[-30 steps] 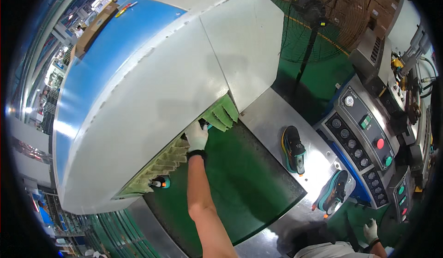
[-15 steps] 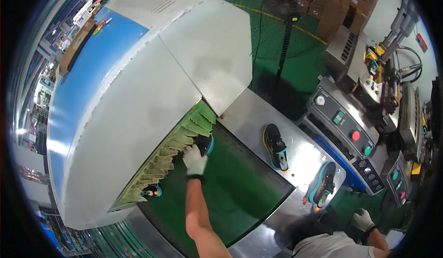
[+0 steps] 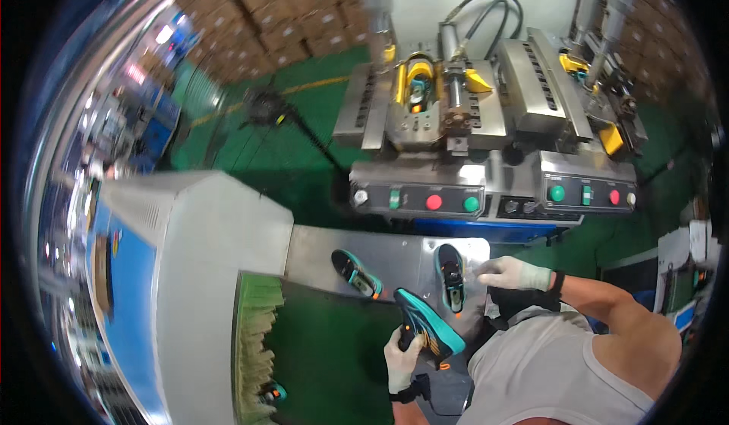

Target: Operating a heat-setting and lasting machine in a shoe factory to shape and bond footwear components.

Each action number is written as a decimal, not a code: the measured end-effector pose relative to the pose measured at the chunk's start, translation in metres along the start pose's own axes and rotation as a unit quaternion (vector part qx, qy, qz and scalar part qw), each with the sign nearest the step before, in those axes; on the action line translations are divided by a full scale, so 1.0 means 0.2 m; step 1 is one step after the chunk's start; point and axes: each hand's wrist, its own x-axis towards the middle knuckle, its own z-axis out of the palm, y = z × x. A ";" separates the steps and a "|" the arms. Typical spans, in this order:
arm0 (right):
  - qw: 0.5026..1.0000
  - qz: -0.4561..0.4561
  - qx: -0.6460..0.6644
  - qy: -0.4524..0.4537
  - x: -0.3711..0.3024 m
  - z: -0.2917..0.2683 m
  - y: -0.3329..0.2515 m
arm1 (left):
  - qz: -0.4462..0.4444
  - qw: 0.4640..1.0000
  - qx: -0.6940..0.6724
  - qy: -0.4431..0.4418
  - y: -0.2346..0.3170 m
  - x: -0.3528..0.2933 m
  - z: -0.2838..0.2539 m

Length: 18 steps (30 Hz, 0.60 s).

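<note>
My left hand [image 3: 400, 358], in a white glove, is closed on a sneaker [image 3: 434, 325]. The shoe is black with a teal sole and orange details, tilted so its sole faces up and right. My right hand [image 3: 516, 274], also gloved, is beside a second sneaker [image 3: 451, 277] lying on the metal table [image 3: 406, 254]. Its fingers are drawn together; whatever they hold, if anything, cannot be made out. Farther left on the metal lies a third sneaker [image 3: 355, 273]. Another sneaker [image 3: 273, 393] is partly hidden by green strip curtains [image 3: 254, 341] over the green belt [image 3: 326, 357].
At left stands a large white machine housing [image 3: 213, 250] with a blue panel. Ahead is a press machine [image 3: 456, 121] with a shoe [image 3: 418, 94] in its left station and control panels [image 3: 418, 197] in front. A fan [image 3: 266, 107] and stacked cartons [image 3: 288, 15] stand behind.
My view has swung right toward the press. My left hand has drawn a sneaker back from the strip curtains and lifted it. My right hand has come up beside the shoe on the metal table.
</note>
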 end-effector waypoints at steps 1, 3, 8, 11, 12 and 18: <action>0.995 -0.025 0.066 -0.068 0.05 -0.01 0.03 | 0.071 0.997 -0.033 -0.024 0.13 0.00 0.10; 0.956 -0.076 0.202 -0.200 0.09 -0.05 -0.02 | 0.123 0.980 -0.100 -0.118 0.27 0.06 0.23; 0.794 0.041 0.563 -0.227 0.04 -0.17 -0.09 | 0.206 0.925 0.039 -0.317 0.76 0.43 0.44; 0.816 -0.111 0.552 -0.129 0.12 -0.47 0.05 | 0.332 0.872 0.215 -0.290 1.24 0.62 0.84; 0.849 -0.140 0.498 -0.106 0.14 -0.55 0.04 | 0.383 0.854 0.243 -0.254 1.27 0.75 0.87; 0.739 -0.231 0.632 -0.040 -0.17 -1.09 -0.05 | 0.321 0.864 0.341 -0.184 1.64 1.77 1.18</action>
